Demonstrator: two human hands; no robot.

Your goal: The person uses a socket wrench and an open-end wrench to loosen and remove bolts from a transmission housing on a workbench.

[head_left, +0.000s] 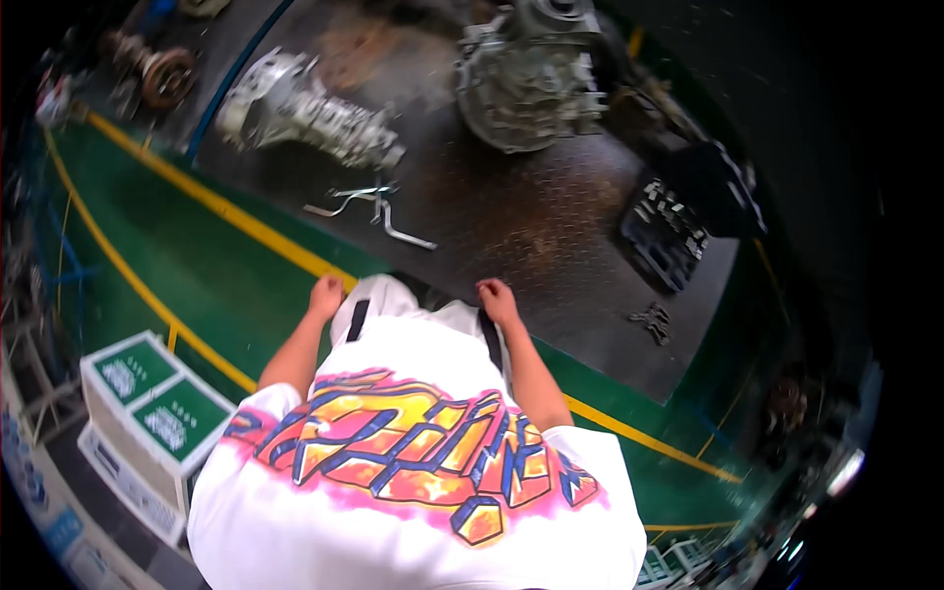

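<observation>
My left hand (327, 294) hangs beside my light trousers (379, 298), its fingers loosely curled in, and nothing shows in it. On the other side of my waist, my right hand (497, 298) is also curled closed at the near edge of the dark metal work surface (580, 324). No object is visible in that hand either. Beyond my hands, bent metal wrenches (388, 221) lie crossed on the surface. Farther off to the left rests a grey gearbox housing (310, 113) on its side. A larger round gearbox casing (531, 84) stands at the far middle.
At the right sits an open dark tool case (664, 231) with sockets in it, and small metal pieces (651, 323) lie near it. A rusty shaft part (165, 77) is at the far left. White-and-green boxes (147, 413) stand behind my left side on the green, yellow-lined floor.
</observation>
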